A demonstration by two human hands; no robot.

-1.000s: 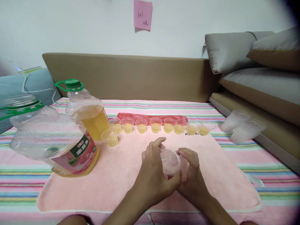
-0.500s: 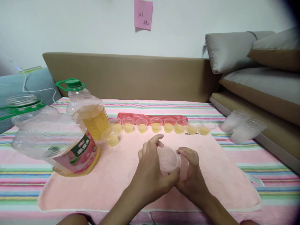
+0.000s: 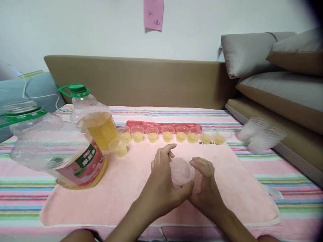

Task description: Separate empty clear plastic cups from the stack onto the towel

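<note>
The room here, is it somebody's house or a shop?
Probably a home: there is a brown sofa with grey cushions, and a table with a striped cloth where both hands hold an empty plastic cup.

The small round cup (image 3: 181, 171) between my hands is thin, cloudy clear plastic, smooth and faintly glossy. It sits over a soft, matt pink terry towel (image 3: 131, 188) on a woven striped cloth (image 3: 25, 198). Left, the large oil jug (image 3: 54, 149) is shiny clear plastic with a glossy paper label. Far, the brown sofa back (image 3: 141, 82) looks matt fabric.
</note>
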